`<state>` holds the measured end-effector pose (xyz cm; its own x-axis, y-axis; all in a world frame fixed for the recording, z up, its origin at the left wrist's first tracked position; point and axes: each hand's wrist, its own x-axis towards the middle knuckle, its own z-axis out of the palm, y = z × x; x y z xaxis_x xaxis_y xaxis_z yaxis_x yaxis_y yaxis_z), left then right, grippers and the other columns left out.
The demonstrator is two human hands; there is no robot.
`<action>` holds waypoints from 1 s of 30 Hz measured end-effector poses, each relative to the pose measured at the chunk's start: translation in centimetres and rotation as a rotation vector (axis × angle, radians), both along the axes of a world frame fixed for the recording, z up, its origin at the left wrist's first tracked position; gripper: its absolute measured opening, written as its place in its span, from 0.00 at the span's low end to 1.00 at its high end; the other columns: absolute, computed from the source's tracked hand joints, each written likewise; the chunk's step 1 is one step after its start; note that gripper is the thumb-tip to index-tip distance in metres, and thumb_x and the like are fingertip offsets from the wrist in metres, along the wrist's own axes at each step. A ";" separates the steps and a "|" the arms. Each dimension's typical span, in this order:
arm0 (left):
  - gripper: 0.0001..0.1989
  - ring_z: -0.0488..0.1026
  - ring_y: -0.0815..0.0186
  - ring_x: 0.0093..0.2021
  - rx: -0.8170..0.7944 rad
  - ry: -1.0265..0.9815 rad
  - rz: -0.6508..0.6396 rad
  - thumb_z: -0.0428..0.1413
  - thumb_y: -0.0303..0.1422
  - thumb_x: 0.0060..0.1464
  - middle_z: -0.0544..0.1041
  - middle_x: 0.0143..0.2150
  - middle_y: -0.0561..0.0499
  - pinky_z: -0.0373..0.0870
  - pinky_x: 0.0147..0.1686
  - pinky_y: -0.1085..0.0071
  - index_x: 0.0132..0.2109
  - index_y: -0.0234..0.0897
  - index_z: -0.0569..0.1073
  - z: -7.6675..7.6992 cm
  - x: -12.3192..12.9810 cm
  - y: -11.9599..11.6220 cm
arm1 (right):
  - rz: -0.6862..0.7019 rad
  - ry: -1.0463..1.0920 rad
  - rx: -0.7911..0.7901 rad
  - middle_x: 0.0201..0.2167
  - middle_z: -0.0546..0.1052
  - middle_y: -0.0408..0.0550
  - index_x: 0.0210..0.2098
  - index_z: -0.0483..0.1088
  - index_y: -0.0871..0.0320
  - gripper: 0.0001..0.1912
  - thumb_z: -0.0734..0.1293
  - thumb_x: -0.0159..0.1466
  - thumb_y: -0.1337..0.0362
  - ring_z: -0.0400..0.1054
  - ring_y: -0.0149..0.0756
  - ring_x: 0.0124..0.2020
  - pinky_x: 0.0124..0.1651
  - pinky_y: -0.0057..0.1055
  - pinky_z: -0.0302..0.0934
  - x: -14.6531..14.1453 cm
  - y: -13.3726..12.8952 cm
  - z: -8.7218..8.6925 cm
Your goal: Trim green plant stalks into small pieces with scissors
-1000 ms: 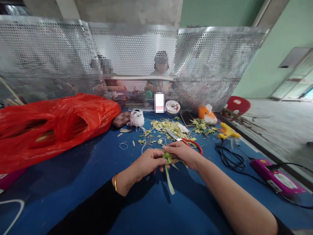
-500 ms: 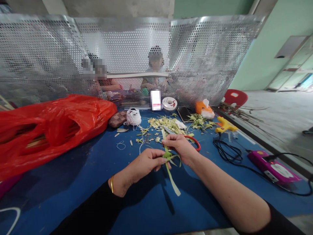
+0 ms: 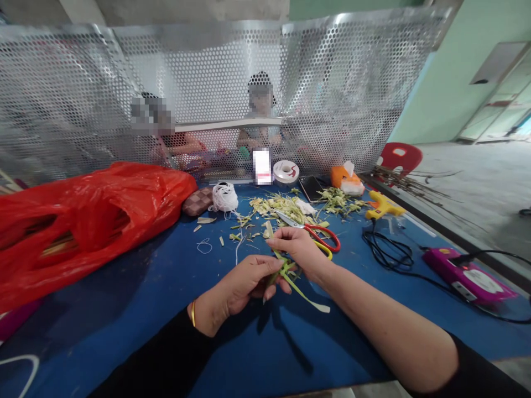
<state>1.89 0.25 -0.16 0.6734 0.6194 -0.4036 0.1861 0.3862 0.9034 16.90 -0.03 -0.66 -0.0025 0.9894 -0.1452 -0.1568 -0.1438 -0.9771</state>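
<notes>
Folded leaf piece (image 3: 285,269) sits between the two hands, just above the blue table (image 3: 124,309), near side of the offcuts (image 3: 276,205); L hand (image 3: 244,282) pinches its centre, thumb vs. fingers; R hand (image 3: 305,249) has a narrow pinch on the upper strip (image 3: 269,229), approx. upright; the long tail strip (image 3: 319,307) hangs free toward the wearer's R side.

Main risk, prob.: L pinch slackens while R pulls, so the folds slip open; too hard or off-angle a tug could split a thin strip; the free tail might snag under the R wrist & twist the centre.

Red-handled scissors (image 3: 327,230) lie just beyond the R hand, yellow handle (image 3: 327,250) beside them; a careless R reach could knock them or catch a blade, esp. w/ offcuts about; loose string (image 3: 237,243) near L fingers might tangle; exact fold layout can't be told, fingers cover part.
</notes>
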 end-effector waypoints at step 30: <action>0.13 0.65 0.78 0.18 -0.176 -0.138 0.066 0.64 0.37 0.48 0.79 0.29 0.47 0.45 0.13 0.82 0.32 0.31 0.73 0.0 -1.2 1.1 | 0.184 -0.667 0.332 0.17 0.70 0.40 0.22 0.70 0.58 0.10 0.66 0.58 0.62 0.63 0.29 0.20 0.27 0.26 0.57 4.0 0.9 1.1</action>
